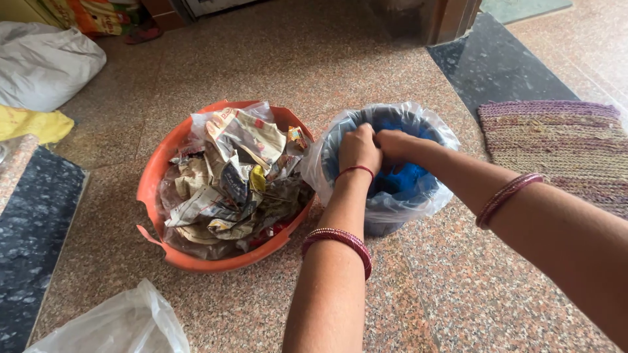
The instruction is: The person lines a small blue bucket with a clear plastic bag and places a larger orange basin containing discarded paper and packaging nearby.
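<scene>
A blue bucket [399, 189] stands on the floor with a clear plastic liner bag [428, 127] pulled over its rim. My left hand [358, 149] is closed on the liner at the bucket's left rim. Right beside it, my right hand [392, 142] grips the same plastic, fingers partly hidden inside the bucket. Both wrists wear red bangles and the left also has a red thread. To the left, touching the bucket, sits a cracked orange tub [157, 176] heaped with crumpled paper and wrappers [229, 176].
A clear plastic bag [124, 323] lies at the bottom left. A white sack [42, 62] and yellow cloth [33, 123] are at the far left. A woven mat [562, 147] lies at the right, with a dark stone strip [504, 65] behind it.
</scene>
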